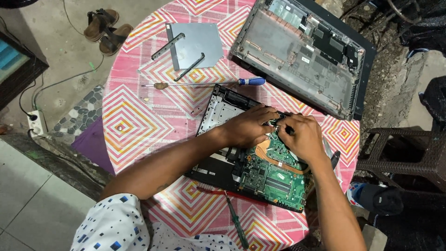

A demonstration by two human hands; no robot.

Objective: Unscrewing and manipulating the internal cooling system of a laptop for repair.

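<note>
An opened laptop base point(218, 116) lies on a round table, its green circuit board point(274, 174) exposed. My left hand point(248, 126) rests on the upper part of the base, fingers curled at a small dark part near the board's top edge. My right hand point(302, 135) meets it from the right, fingertips pinched on the same small part point(275, 122). What exactly the fingers grip is hidden.
The table wears a pink patterned cloth point(134, 121). On it lie a blue-handled screwdriver point(209, 83), a grey optical drive point(195, 44), the laptop's bottom cover point(302, 51), a green screwdriver point(237, 223) and a red tool point(227, 193). Sandals point(104, 29), a power strip point(36, 122) and a wicker stool point(409, 153) stand around.
</note>
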